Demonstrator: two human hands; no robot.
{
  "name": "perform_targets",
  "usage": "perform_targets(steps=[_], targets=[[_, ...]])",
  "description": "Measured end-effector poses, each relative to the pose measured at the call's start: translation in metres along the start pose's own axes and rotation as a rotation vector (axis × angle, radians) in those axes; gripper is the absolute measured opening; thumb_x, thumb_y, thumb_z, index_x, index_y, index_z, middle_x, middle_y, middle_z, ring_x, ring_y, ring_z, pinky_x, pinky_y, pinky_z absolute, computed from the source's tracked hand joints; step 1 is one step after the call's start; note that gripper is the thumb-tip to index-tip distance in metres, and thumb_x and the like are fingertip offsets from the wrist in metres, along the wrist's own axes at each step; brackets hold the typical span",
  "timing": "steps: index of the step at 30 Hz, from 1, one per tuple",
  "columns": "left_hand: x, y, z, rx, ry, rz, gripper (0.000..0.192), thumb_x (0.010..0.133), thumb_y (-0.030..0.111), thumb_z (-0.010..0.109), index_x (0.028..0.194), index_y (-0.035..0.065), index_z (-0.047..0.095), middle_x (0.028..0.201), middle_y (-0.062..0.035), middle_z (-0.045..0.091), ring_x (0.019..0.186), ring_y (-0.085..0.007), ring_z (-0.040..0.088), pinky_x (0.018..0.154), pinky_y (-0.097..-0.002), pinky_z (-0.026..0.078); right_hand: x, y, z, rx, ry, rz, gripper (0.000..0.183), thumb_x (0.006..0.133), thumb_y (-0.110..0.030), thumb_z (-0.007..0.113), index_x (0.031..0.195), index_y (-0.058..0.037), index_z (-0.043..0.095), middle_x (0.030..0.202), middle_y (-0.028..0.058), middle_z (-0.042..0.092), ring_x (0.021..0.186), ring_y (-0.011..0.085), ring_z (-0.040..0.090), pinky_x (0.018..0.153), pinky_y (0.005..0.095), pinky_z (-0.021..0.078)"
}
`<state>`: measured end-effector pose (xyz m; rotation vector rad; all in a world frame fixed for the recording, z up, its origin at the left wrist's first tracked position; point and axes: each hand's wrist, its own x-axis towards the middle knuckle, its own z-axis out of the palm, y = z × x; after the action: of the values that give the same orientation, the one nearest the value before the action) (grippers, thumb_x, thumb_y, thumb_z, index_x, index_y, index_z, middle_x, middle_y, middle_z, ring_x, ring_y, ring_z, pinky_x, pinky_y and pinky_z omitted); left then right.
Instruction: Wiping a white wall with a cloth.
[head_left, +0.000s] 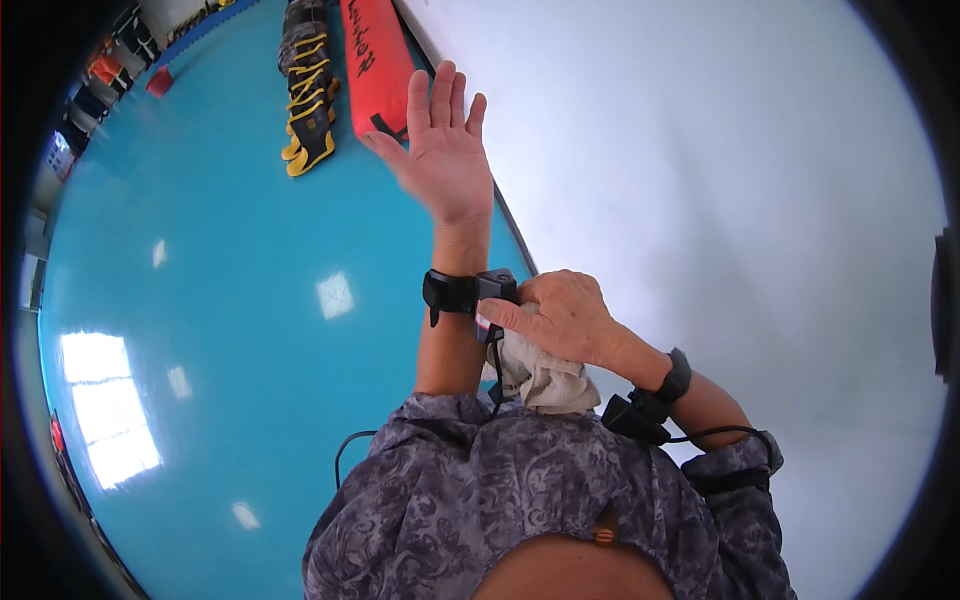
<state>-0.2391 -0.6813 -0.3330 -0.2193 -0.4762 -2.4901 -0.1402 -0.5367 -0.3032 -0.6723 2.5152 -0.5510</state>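
Note:
My left hand is raised, palm towards me and fingers spread, holding nothing. A black strap circles the left wrist and carries a small dark camera-like device with a cable. My right hand grips a crumpled off-white cloth beside that wrist. Its thumb lies against the device, while its other fingers are partly hidden. On the right wrist sits another black strap with a dark device below it.
A white wall rises close on my right above a glossy blue floor. Ahead lie a red cylindrical bag bearing writing and a row of black-and-yellow boots. A red bucket stands near clothes at far left.

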Motion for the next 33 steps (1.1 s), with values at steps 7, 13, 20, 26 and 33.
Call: perform_targets(steps=[7,13,20,26,33], targets=[[0.002,0.009,0.0,-0.149,0.004,-0.076,0.094,0.086,0.076,0.031,0.143,0.001,0.03,0.144,-0.022,0.036,0.137,-0.0358,0.028,0.112,-0.0509,0.024,-0.024,0.025,-0.027,-0.077,0.234,-0.12,0.049,0.079,-0.057,0.062,0.083,-0.0099,0.072,0.081,0.0107,0.069,0.078,0.0275,0.065,0.071,0.0361,0.0496],[-0.008,0.009,-0.021,-0.23,0.04,-0.144,0.096,0.085,0.076,0.032,0.143,0.0,0.03,0.145,-0.0219,0.036,0.137,-0.0362,0.028,0.112,-0.0515,0.023,-0.074,0.09,-0.131,-0.043,0.766,0.016,0.014,0.078,-0.017,0.072,0.085,-0.0052,0.07,0.081,0.0081,0.068,0.076,0.0189,0.064,0.072,0.0279,0.0493],[-0.052,0.016,-0.15,0.192,0.415,-0.427,0.084,0.091,0.066,0.035,0.142,-0.001,0.032,0.142,-0.0198,0.041,0.133,-0.0314,0.034,0.11,-0.0477,0.025,-0.165,0.142,-0.289,-1.144,1.319,0.125,0.031,0.076,-0.032,0.076,0.101,-0.015,0.07,0.1,0.0024,0.066,0.085,0.0203,0.061,0.07,0.0288,0.0493],[-0.14,0.035,-0.303,0.638,0.871,-0.732,0.094,0.084,0.069,0.049,0.141,-0.0022,0.03,0.135,-0.0167,0.045,0.118,-0.0292,0.047,0.095,-0.0424,0.04,-0.107,0.217,-0.268,-1.371,0.975,0.165,0.068,0.066,-0.037,0.078,0.127,-0.021,0.054,0.137,0.0021,0.047,0.111,0.0249,0.047,0.086,0.042,0.0384],[-0.198,0.054,-0.38,1.069,1.001,-0.901,0.084,0.082,0.065,0.056,0.132,-0.0015,0.043,0.116,-0.0148,0.051,0.095,-0.0286,0.052,0.073,-0.0438,0.045,-0.075,0.294,-0.165,-1.317,0.56,-0.259,0.017,0.073,-0.012,0.06,0.089,-0.0135,0.064,0.121,0.0043,0.057,0.106,0.0255,0.053,0.079,0.0412,0.0431]])
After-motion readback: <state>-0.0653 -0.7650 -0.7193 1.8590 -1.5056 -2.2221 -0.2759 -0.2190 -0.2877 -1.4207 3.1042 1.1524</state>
